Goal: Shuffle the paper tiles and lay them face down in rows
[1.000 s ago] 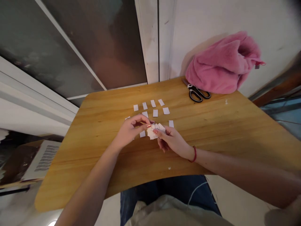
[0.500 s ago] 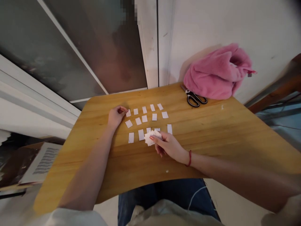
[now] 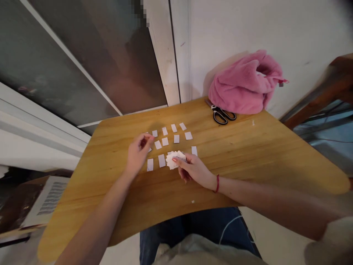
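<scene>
My left hand [image 3: 137,152] hovers over the left end of the laid-out cards, fingers loosely curled, a gap between thumb and fingers and no card visible in it. Small white paper cards [image 3: 164,141] lie in three rows on the wooden table [image 3: 234,154]; my left hand partly covers the leftmost ones of the two far rows. My right hand [image 3: 197,169] grips a fanned stack of similar paper cards [image 3: 172,161], thumb on top. This stack hangs over the near row and hides part of it. Faint marks show on the held cards.
Black-handled scissors [image 3: 222,115] lie at the far edge beside a pink plush bag [image 3: 242,86] against the wall. A tiny paper scrap [image 3: 193,201] is near the front edge. At the left, a printed sheet [image 3: 51,200] lies on a box below the table.
My left hand has come away from the far-left card, moving nearer to me and toward the stack. My right hand keeps its hold on the stack. The view has shifted slightly.
</scene>
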Motion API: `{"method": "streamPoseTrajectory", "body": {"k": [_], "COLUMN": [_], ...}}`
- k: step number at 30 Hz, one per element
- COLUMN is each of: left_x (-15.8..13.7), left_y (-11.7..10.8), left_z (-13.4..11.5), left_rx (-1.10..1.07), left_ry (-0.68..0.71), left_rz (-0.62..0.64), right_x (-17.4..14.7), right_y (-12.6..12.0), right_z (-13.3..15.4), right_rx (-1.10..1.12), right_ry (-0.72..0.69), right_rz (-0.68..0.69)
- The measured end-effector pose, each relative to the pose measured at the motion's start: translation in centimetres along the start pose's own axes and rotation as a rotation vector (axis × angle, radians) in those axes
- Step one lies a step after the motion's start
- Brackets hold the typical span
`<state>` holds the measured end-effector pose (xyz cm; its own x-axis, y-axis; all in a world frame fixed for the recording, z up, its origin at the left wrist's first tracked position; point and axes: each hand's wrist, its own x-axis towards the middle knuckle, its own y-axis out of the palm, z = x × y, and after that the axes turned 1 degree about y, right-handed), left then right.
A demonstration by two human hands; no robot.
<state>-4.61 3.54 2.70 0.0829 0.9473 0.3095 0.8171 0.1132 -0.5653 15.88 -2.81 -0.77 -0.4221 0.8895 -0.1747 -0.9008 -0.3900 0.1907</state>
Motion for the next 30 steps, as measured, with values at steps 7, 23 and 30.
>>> {"method": "streamPoseTrajectory", "body": {"k": [7,23,30], "left_x": [-6.1,-6.2,1.5], "left_y": [2.6,2.3,-0.7], "left_z": [-3.3,-3.2,0.7], "left_rx": [-0.185,-0.391,-0.3], "left_ry": [-0.193,-0.277,-0.317], "left_rz": [0.212,0.209,0.044], "right_x": [0.0,0.1,0.3], "right_y": [0.2,0.0,-0.2], "right_z": [0.0,0.3,-0.1], "right_rx": [0.015,0.002,-0.026], "right_ry": [-0.006,-0.017,-0.052], "right_rz": [-0.011,-0.053,-0.095]}}
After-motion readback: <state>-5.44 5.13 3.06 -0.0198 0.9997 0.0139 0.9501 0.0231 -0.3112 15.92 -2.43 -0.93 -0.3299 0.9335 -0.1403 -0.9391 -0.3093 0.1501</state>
